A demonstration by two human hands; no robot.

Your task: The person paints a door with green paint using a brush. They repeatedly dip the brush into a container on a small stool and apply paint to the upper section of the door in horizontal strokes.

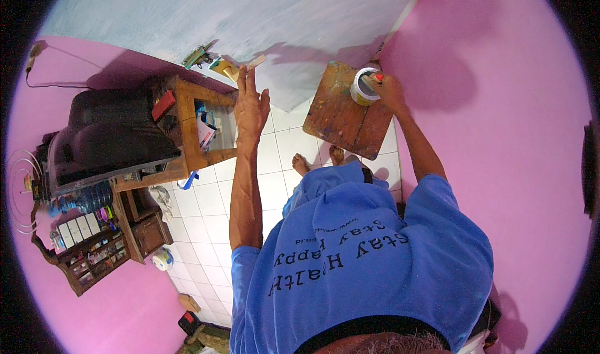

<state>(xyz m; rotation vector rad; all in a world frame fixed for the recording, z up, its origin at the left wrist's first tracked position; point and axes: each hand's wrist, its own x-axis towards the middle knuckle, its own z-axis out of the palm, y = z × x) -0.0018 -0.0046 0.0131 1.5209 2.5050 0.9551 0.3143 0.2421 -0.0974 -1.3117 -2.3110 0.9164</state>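
A white tub [360, 95] with a yellow band stands on a paint-spotted wooden stool [339, 117], and grey shows inside it. Over its rim my right hand [390, 92] is closed on what looks like a red-ended brush [377, 77]; its lower part is hidden. My left hand [251, 107] reaches up at the wall, fingers stretched out and holding nothing that I can see. Just beyond its fingertips are a small piece of wood [257, 61] and a yellow object [225, 69]. The wall ahead [250, 16] is patchy pale blue-grey.
To my left a wooden cabinet [187, 122] carries a bulky black television [106, 141]. A wooden shelf unit [94, 260] with small items stands farther back. Pink walls [487, 166] rise on both sides. My bare feet [300, 164] are on white floor tiles [212, 210] behind the stool.
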